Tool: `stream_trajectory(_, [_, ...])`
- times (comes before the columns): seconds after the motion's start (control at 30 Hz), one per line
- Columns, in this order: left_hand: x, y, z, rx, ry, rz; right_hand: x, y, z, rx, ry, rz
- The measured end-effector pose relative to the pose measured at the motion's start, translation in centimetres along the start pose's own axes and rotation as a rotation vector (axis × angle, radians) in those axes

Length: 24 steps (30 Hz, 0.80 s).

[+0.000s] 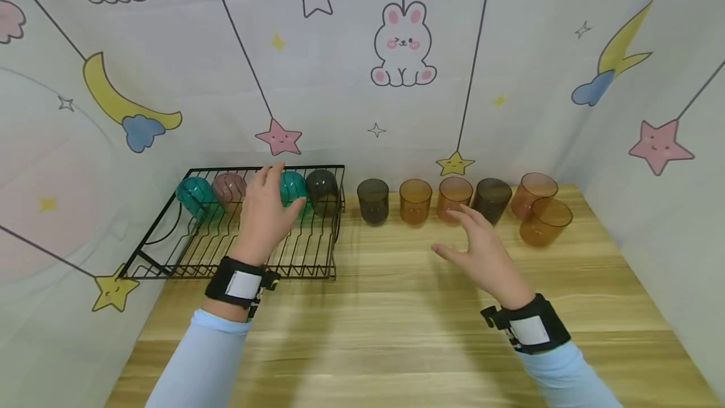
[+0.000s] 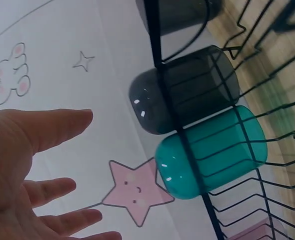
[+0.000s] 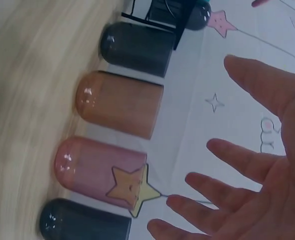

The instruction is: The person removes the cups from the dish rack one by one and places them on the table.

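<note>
My left hand is held over the black wire rack, thumb and fingers spread with nothing between them. Behind it in the rack stand upside-down tumblers: a teal one at the left, a mauve one, another teal one and a dark grey one. Part of this row is hidden by the hand. My right hand hovers in front of the upright tumblers on the table, fingers apart and holding nothing. Nearest its fingertips are a pink-orange tumbler and a dark tumbler.
Left in the table row stand a grey tumbler and an amber one. At its right end an orange-pink tumbler stands close behind an amber one. A printed cloth hangs behind the wooden table.
</note>
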<state>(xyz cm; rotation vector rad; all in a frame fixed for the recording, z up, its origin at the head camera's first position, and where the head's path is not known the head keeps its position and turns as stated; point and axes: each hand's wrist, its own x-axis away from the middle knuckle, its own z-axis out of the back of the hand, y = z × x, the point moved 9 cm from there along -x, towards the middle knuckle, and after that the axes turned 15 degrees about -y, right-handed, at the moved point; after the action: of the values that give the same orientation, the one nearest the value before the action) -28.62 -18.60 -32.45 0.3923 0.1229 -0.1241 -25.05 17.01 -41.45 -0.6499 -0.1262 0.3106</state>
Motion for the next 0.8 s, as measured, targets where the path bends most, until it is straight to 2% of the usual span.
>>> stream_trajectory(0.23, [-2.4,-1.8,-1.8,-0.080,-0.134,0.054,-0.7,-1.6,-3.1,0.096,-0.104,0.038])
stream_trajectory(0.5, [-4.0,-3.2,-3.2,-0.098,-0.215,0.102,-0.9,-3.3,-4.8,0.165,-0.123,0.099])
stream_trajectory(0.8, [-5.5,-4.2,-5.0,-0.105,-0.280,0.106,-0.8,-3.7,-5.6,0.165,-0.126,0.138])
